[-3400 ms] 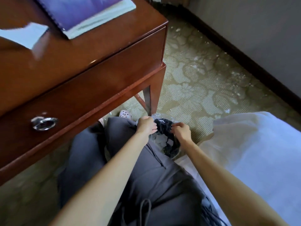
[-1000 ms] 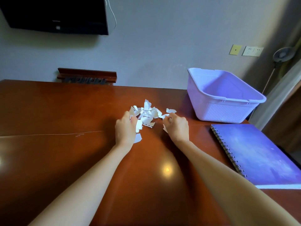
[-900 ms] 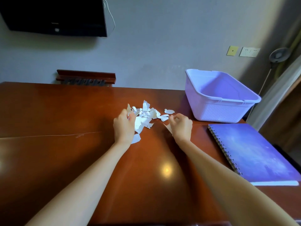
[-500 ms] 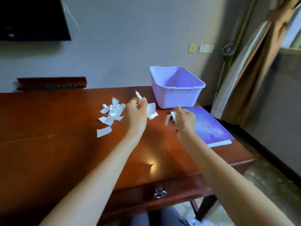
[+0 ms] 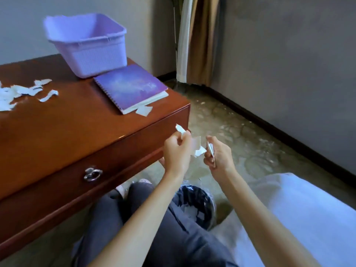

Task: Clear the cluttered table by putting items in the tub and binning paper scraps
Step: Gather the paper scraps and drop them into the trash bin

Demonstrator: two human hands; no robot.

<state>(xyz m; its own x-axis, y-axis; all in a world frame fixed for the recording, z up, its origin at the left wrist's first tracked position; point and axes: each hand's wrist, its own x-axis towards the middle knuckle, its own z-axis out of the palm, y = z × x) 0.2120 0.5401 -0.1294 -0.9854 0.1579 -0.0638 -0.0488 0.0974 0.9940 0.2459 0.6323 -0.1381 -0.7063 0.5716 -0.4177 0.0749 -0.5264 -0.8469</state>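
Note:
My left hand [image 5: 176, 154] and my right hand [image 5: 218, 156] are each shut on white paper scraps [image 5: 198, 149], held off the table's front right corner and above the bin [image 5: 196, 205]. The bin is small and dark, with a clear liner and white scraps inside, on the floor beside my knee. More loose paper scraps [image 5: 21, 92] lie on the table [image 5: 63, 124] at the left, and one scrap [image 5: 143, 110] sits by the notebook. The lilac tub [image 5: 86, 43] stands at the back of the table. A purple spiral notebook [image 5: 131, 87] lies in front of it.
The table has a drawer with a metal ring pull [image 5: 92, 174]. A white bed [image 5: 300, 214] is at the right. Patterned carpet [image 5: 240, 143], a grey wall and curtains [image 5: 196, 39] lie beyond the table corner.
Both hands lifted scraps from the pile on the table and carried them right and down past the table's edge to above the bin. My view swung right and down.

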